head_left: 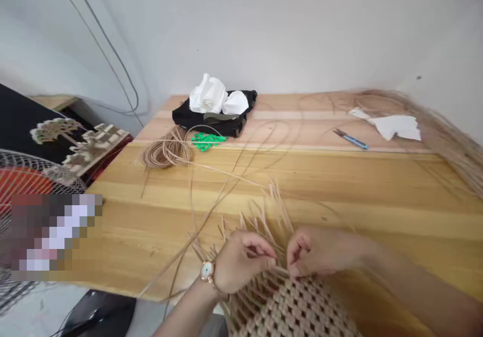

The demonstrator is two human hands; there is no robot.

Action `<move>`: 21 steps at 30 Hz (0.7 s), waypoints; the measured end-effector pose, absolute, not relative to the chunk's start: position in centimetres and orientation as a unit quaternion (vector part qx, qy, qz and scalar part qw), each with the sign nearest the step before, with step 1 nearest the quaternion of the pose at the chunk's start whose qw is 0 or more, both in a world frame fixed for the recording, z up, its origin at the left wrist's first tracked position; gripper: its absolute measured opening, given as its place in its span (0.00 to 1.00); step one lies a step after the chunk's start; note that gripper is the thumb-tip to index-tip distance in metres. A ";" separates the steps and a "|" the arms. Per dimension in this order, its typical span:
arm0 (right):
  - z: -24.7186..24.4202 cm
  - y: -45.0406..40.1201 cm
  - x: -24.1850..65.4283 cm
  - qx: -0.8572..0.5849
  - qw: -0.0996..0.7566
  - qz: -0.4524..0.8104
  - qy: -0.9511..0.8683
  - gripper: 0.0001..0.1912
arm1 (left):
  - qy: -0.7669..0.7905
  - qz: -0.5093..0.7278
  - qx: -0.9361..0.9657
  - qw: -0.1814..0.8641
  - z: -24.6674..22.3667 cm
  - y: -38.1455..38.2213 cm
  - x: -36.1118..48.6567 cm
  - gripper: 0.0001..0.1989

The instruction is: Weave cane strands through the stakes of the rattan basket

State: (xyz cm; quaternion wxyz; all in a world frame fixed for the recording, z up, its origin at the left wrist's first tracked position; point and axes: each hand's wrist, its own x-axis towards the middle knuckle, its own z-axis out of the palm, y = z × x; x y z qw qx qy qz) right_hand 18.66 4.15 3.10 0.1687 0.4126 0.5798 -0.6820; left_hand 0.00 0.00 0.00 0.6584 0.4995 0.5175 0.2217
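Observation:
A woven piece of tan strands (298,307) with an open, knotted pattern lies at the near edge of the table, its loose ends sticking up along the far side. My left hand (241,261), with a watch at the wrist, pinches a tan strand (281,270) at the border of the weave. Close by on the right, my right hand (313,251) has thumb and forefinger pressed together on the same strand. Long strands run from the weave across the table towards a coil of tan strand (168,148).
Along the back of the wooden table (339,186) lie a black bag (226,123) topped with white tissue (209,95), a green netted piece (206,141), blue-handled snips (350,139) and white paper (398,127). A loose bundle of strands (445,131) covers the right edge.

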 end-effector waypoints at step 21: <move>2.5 3.0 19.9 0.447 -0.141 -0.621 0.628 0.02 | 0.463 0.215 0.599 0.617 -0.2 0.2 2.5 0.06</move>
